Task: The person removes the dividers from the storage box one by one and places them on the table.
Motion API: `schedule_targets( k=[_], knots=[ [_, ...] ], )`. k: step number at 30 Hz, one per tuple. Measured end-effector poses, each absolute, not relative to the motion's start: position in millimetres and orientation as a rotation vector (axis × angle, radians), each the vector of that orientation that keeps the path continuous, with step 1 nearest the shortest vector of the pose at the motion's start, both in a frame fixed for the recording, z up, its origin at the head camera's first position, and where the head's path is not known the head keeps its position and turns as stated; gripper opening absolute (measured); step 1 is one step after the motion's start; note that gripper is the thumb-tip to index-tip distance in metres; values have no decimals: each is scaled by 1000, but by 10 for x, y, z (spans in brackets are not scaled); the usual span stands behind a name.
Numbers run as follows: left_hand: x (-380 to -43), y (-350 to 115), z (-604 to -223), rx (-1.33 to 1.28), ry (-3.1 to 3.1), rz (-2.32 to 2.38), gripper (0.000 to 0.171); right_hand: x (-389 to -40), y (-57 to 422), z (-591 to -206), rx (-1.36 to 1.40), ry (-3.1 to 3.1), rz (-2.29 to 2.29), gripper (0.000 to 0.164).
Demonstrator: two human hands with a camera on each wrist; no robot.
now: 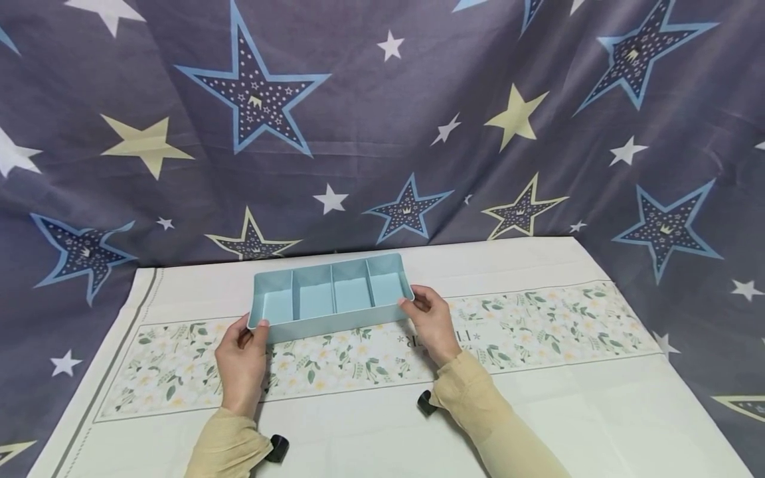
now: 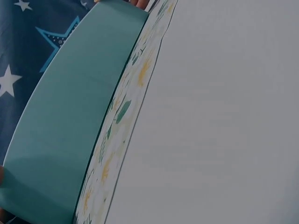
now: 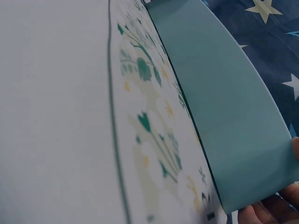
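A light blue divided organizer box [image 1: 335, 324] lies across the floral band of the tablecloth, its open top showing several compartments with nothing in them. My left hand [image 1: 242, 362] holds its left end, thumb at the near front corner. At the opposite end, my right hand [image 1: 435, 325] grips the right corner, thumb on the front wall and fingers round the side. Both wrist views look along the box's smooth front wall [image 2: 79, 98]. Fingers [image 3: 275, 210] of the right hand curl by the box's end in the right wrist view.
A white tablecloth [image 1: 358, 431] with a printed flower strip [image 1: 526, 332] covers the table. Behind it hangs a dark star-patterned curtain [image 1: 358, 119], close to the table's back edge. Small black pieces [image 1: 277, 449] sit at both sleeve cuffs.
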State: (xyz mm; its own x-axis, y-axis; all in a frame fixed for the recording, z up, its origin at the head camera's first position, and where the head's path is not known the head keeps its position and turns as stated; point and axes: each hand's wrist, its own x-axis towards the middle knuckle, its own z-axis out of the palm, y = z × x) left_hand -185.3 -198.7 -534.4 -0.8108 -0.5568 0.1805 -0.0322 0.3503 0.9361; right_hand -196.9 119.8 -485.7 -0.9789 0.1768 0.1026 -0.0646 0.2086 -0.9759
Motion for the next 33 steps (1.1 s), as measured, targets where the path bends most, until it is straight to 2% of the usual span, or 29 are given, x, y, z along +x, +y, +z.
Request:
schedule_targets(
  k=[26,33],
  knots=[
    [-1943,-1760,-5346,454,-2174,-1510,48,-1873,1440,-4707,-224,-2314,1902,43],
    [-1811,-1572,-4995,429,-2203,-1583,50,-1852,1533,-4678,-221,-2323,1895,43]
  ],
)
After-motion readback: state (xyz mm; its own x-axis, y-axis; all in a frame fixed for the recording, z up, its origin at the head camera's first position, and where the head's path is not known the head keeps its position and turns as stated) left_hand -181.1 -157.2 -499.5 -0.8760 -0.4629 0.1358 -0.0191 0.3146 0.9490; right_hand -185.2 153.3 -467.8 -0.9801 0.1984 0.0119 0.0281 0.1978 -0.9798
